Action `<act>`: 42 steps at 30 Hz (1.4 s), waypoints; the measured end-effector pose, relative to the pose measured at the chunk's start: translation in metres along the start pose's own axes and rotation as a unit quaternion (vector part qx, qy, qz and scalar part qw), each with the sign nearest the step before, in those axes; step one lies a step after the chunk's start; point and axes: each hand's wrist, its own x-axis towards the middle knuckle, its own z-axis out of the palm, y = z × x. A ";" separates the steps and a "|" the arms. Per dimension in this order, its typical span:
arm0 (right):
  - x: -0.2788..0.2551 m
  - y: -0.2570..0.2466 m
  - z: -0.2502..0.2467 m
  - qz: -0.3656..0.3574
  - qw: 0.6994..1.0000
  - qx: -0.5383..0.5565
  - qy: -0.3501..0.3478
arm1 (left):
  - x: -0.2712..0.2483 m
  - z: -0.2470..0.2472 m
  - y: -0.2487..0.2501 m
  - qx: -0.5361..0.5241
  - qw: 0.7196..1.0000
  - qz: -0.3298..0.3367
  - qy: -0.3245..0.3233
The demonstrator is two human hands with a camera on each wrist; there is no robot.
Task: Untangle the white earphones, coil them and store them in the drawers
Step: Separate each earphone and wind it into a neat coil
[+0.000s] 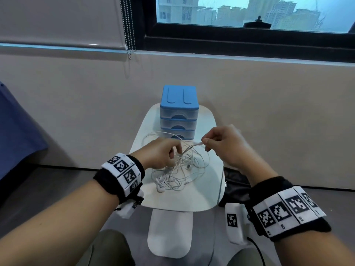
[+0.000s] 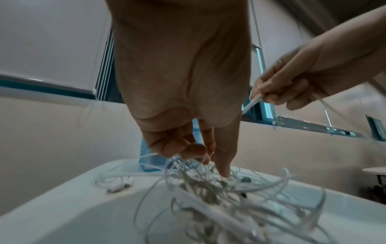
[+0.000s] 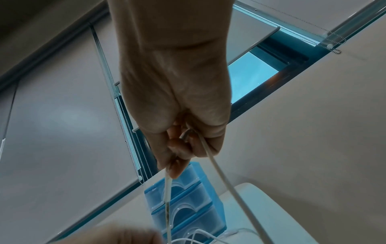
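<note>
Between the two hands: a strand of the white earphones is running taut from the tangle up to the right hand's pinch.
Right hand: thumb and forefinger are pinching a straight white stem of the cable (plug or remote, too blurred to say which); the right wrist view is showing a second strand leaving the curled fingers and trailing down past the palm.
Left hand: fingers are curling down into the top of the tangle and pinching several strands; in the left wrist view one fingertip is pressing straight down among the wires while the others are gathering cable just beside it.
Tangle: lying loose on the white table, directly under the left hand's grip and spreading toward the person; earbuds are showing at its near edge, below the left wrist.
Loose loop: one wide loop is arching away from the left grip toward the drawers, resting on the tabletop.
Drawers: a small blue-topped unit with three clear drawers, all closed, standing beyond both grips at the far end of the table; the cable loops are reaching its base.
Wrists: both are wearing black bands with black-and-white square markers.
Below the right forearm: a dark bag is lying on the floor beside the table.
</note>
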 end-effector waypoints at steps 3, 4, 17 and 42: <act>0.001 0.003 -0.003 -0.013 1.000 -0.011 -0.003 | 0.004 0.011 -0.003 0.014 1.000 0.002 0.027; 0.002 0.005 -0.004 -0.017 1.000 -0.017 -0.003 | 0.005 0.013 -0.002 0.021 0.999 0.003 0.041; 0.018 0.005 0.000 -0.036 0.996 -0.083 -0.016 | 0.003 0.003 0.018 -0.086 0.961 0.147 0.217; 0.012 0.016 0.033 -0.012 0.995 0.076 -0.068 | -0.007 -0.028 0.023 -0.120 0.977 0.159 0.076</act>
